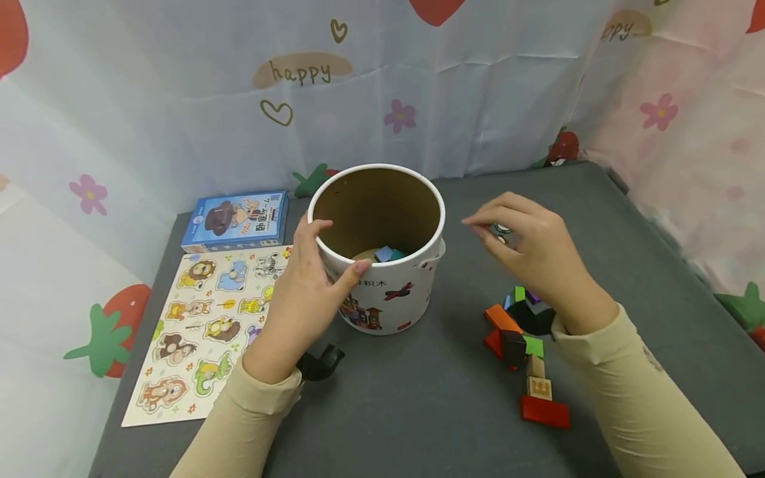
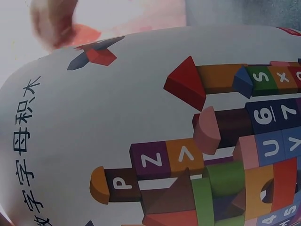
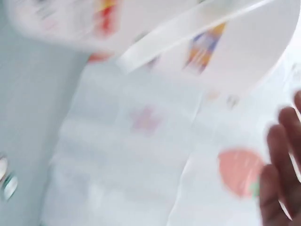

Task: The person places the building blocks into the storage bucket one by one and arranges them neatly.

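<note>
Steadying the likely light, stiff, slick bucket (image 1: pixel 412 295), toward the far edge of the tabletop (image 1: pixel 430 411), the left hand (image 1: pixel 305 289) grips its rim, probably the surest hold. The right hand (image 1: pixel 532 245), fingers straight and bunched, looks empty.

White bucket (image 1: pixel 382 309): standing on the grey table (image 1: pixel 442 411), a few blue blocks (image 1: pixel 385 254) low inside.
Left hand (image 1: pixel 307 285): gripping the bucket's near left rim.
Right hand (image 1: pixel 532 242): raised right of the bucket, apart from it, fingertips close to the thumb.
Loose blocks (image 1: pixel 502 318): lying near the right wrist; red, orange, green, plain wood.
Animal sheet (image 1: pixel 203 332): flat at left, partly behind the left hand.
Blue box (image 1: pixel 239 219): just beyond the sheet.
</note>
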The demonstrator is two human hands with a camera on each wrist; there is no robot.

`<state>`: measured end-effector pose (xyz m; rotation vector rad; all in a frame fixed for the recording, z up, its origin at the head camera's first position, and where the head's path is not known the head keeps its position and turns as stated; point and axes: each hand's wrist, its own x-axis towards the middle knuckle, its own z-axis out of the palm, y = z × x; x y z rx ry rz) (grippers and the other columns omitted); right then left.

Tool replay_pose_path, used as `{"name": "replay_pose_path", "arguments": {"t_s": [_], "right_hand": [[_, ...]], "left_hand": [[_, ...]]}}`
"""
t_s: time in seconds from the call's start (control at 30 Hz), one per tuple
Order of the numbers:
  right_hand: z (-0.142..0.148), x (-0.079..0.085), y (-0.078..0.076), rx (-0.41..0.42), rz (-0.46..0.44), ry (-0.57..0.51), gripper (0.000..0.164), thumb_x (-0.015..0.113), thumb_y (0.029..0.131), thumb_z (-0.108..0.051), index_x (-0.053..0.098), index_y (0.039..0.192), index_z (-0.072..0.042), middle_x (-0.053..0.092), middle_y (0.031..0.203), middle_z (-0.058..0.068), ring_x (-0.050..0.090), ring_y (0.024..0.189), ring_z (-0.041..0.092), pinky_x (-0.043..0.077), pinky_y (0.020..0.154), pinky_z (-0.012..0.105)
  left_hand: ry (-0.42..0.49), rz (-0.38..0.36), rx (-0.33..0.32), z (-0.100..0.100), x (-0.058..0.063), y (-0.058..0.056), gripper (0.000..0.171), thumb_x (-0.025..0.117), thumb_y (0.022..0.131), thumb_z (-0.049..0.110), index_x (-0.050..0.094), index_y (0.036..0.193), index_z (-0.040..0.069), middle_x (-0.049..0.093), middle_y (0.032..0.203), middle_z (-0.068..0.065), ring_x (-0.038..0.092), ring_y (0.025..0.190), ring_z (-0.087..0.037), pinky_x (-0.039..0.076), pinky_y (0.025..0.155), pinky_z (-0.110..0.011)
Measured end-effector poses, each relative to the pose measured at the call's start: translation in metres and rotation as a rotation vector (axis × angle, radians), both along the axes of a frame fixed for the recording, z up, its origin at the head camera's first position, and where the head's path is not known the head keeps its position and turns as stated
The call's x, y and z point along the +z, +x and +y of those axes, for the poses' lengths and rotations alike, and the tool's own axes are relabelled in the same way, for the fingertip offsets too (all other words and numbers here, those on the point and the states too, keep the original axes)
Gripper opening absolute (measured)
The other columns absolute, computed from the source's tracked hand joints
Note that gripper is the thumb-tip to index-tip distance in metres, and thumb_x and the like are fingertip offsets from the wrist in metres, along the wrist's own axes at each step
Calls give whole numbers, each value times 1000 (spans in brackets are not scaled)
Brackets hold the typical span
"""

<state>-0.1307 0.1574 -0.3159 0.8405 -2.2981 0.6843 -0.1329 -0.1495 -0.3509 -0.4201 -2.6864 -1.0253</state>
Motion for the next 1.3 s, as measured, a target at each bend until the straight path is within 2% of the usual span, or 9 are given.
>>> {"name": "replay_pose_path", "arguments": {"t_s": [0.1, 0.33, 0.43, 0.53, 0.67, 0.8, 0.93, 1.13, 1.3], "right_hand": [[30, -20, 20, -76, -152, 122, 23, 76, 79, -4, 73, 95, -21, 61, 88, -13, 55, 76, 1, 44, 62, 23], [66, -63, 81, -355, -713, 316, 5, 72, 86, -27, 71, 89, -24, 61, 75, -13, 54, 61, 5, 43, 53, 30], [67, -80, 103, -447, -915, 374, 24, 70, 83, -45, 68, 93, -24, 60, 75, -10, 51, 59, 9, 41, 52, 33], [59, -98, 118, -482, -1027, 410, 48, 71, 73, -61, 63, 100, -23, 57, 81, -8, 50, 62, 11, 42, 54, 36], [43, -117, 126, -480, -1008, 360, 56, 76, 66, -62, 56, 103, -25, 54, 86, -5, 49, 62, 12, 41, 54, 35], [30, -125, 122, -454, -922, 272, 47, 81, 70, -48, 58, 105, -27, 54, 90, -5, 49, 65, 10, 42, 56, 33], [21, -126, 115, -447, -859, 240, 55, 80, 73, -44, 59, 118, -21, 54, 97, 0, 49, 62, 11, 43, 55, 32], [5, -126, 119, -393, -927, 286, 90, 85, 58, -56, 48, 136, -29, 47, 111, 2, 49, 70, 12, 42, 54, 32], [-10, -123, 121, -353, -888, 367, 84, 90, 62, -34, 49, 134, -29, 46, 112, 2, 48, 81, 15, 45, 55, 30]], "left_hand": [[-4, 10, 0, -1, 1, 0, 85, 51, 83, 70, 22, 143, 18, 11, 157, -5, 41, 125, -32, 47, 81, -52], [-1, 26, 6, -4, 3, 1, 84, 52, 84, 69, 22, 143, 17, 13, 157, -6, 43, 123, -32, 47, 80, -52], [-1, 18, 8, -4, 2, 1, 84, 51, 84, 69, 21, 144, 18, 12, 157, -5, 43, 122, -31, 47, 79, -52], [-1, 7, 7, -4, 1, 1, 85, 51, 84, 69, 21, 144, 17, 12, 157, -5, 45, 121, -32, 47, 77, -52], [2, 8, 5, -5, 1, 1, 85, 51, 84, 69, 21, 144, 17, 11, 157, -4, 44, 122, -32, 47, 79, -53], [4, 11, 5, -4, 1, 0, 85, 52, 84, 69, 21, 144, 17, 11, 157, -4, 41, 125, -31, 46, 82, -53], [5, 7, 5, -3, 1, -1, 85, 52, 84, 69, 21, 144, 17, 11, 157, -4, 40, 126, -31, 46, 82, -53], [7, -3, -4, 0, -1, -2, 86, 51, 84, 69, 20, 145, 17, 11, 157, -5, 42, 123, -31, 46, 82, -53], [11, -3, 0, 0, -1, -2, 85, 51, 84, 69, 21, 144, 18, 9, 158, -4, 40, 126, -32, 46, 82, -54]]}}
